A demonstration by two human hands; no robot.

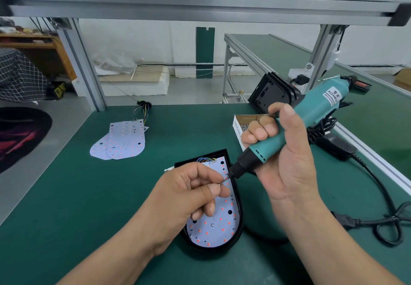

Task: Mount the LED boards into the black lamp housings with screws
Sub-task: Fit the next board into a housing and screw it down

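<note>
Left hand (191, 193) hovers over the housing (239, 218), thumb and forefinger pinching the tip of the bit (225, 179); whether a screw sits there is too small to tell. Right hand (282, 157) is wrapped round the teal screwdriver (311, 117), tilted down toward the board (213, 233), which lies inside the housing on the green table (89, 195) with one screw (212, 225) already in. Spare boards (121, 142) lie well apart at left, a screw box (239, 124) behind the right hand.
</note>
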